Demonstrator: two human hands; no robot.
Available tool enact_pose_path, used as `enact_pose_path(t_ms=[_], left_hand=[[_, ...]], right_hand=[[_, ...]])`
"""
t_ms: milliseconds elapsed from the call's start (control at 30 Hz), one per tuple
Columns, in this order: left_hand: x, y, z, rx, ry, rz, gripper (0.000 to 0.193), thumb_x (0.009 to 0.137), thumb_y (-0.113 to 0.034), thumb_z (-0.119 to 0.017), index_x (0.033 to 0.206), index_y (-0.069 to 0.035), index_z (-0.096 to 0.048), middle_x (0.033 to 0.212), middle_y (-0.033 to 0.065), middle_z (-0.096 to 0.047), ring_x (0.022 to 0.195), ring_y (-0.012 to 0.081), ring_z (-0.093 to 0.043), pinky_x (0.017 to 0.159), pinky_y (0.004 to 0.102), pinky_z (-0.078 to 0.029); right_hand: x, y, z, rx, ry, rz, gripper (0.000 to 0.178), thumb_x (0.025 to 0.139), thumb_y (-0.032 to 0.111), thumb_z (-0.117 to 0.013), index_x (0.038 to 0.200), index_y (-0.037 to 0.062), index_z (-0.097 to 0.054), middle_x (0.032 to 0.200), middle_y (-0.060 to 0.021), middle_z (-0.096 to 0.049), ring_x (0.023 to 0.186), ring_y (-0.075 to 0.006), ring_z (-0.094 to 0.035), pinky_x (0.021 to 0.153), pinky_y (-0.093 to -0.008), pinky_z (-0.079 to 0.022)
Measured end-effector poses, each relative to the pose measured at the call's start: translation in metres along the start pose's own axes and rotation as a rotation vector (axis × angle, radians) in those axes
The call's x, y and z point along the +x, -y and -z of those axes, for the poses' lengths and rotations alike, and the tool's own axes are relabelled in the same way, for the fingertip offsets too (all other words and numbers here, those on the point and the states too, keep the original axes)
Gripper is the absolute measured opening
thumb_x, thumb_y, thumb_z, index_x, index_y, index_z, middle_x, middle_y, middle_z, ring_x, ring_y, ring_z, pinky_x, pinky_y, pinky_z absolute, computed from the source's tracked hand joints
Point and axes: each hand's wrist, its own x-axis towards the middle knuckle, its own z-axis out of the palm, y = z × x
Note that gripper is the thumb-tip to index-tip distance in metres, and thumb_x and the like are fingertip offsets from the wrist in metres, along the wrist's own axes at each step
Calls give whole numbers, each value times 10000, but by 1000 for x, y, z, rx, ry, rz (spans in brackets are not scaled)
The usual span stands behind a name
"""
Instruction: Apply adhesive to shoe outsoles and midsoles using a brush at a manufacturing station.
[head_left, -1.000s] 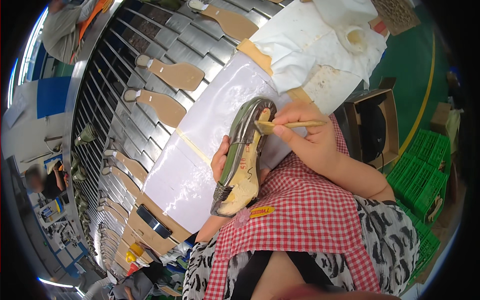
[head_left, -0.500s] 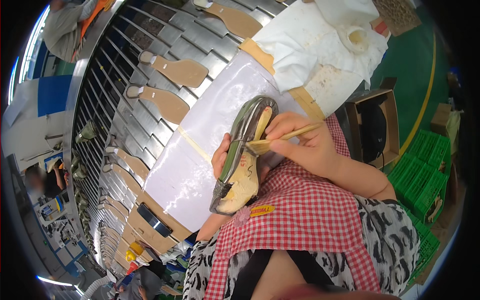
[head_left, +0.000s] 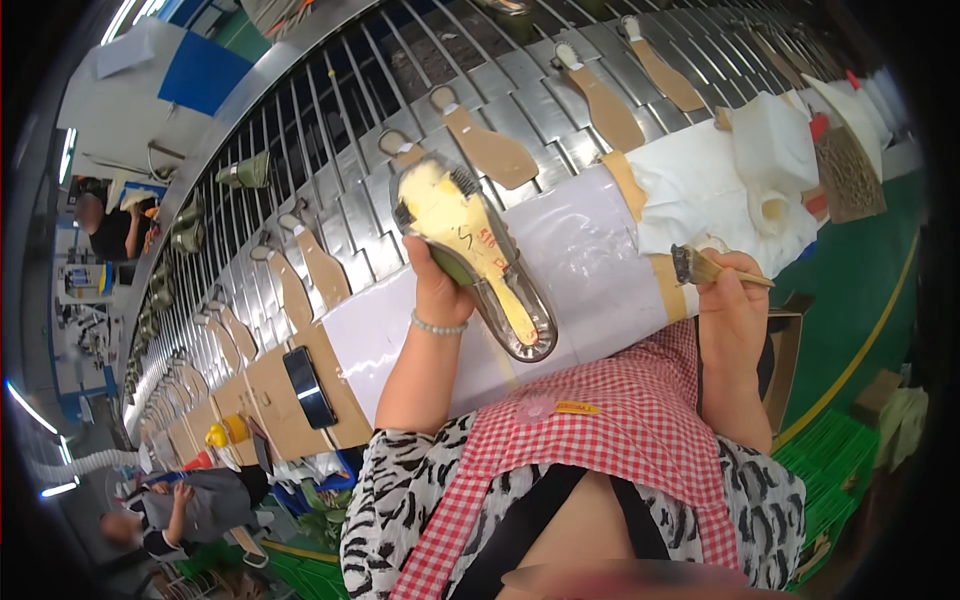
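My left hand [head_left: 442,290] grips a dark green shoe upper on its last [head_left: 487,262] by the side, thumb along its edge. Its underside faces up, showing a pale yellow bottom with red and dark markings; one end points toward me, the other toward the conveyor. In my right hand [head_left: 735,300], closed around the handle, is a flat brush [head_left: 695,266] with dark bristles. The bristles hang above the white cloth [head_left: 675,190], a little to the near left of the round mouth of a white plastic container [head_left: 772,148].
Flat brown soles [head_left: 488,145] lie along the slatted metal conveyor [head_left: 360,80]. A phone [head_left: 308,387] rests on the brown board left of the plastic-covered worktop [head_left: 590,230]. Green crates [head_left: 845,480] stand at right. Other people are farther off at left.
The brush has left the shoe bottom and moved right to beside the container. My left hand has turned the shoe and shifted it away from me. The whole view has swung round.
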Motion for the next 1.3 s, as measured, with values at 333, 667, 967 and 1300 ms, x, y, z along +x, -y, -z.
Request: enact_pose_path(t_ms=[333, 667, 967, 1300], left_hand=[[8, 0, -9, -34, -12, 22, 956, 677, -835, -477, 1248, -68, -487, 1026, 161, -624, 881, 300, -640, 778, 415, -533], [32, -23, -9, -42, -75, -2, 778, 809, -722, -459, 1259, -87, -478, 1084, 114, -615, 928, 255, -631, 809, 412, -528], [75, -64, -3, 69, 69, -26, 622, 882, -560, -503, 1253, -61, -487, 1162, 82, -595, 1044, 203, -586, 909, 346, -473], [227, -112, 40, 219, 83, -411, 539, 848, -385, -637, 1258, -69, -485, 1219, 70, -573, 1119, 227, -547, 989, 384, -406]], right_hand=[[1, -1, 0, -44, -16, -25, 169, 925, 85, -541, 1066, -6, -560, 1083, -139, -615, 1017, -205, -579, 947, -338, -419], [-1, -7, 2, -82, -109, -48, 171, 938, 109, -529, 1051, -16, -559, 1030, -123, -611, 949, -175, -578, 868, -299, -444], [0, 3, -4, -123, -153, -62, 168, 940, 116, -528, 1049, -10, -553, 991, -104, -604, 934, -166, -578, 867, -290, -436], [15, -4, 17, -191, -271, -109, 152, 917, 132, -569, 1005, 11, -541, 943, -84, -605, 888, -157, -584, 840, -286, -452]])
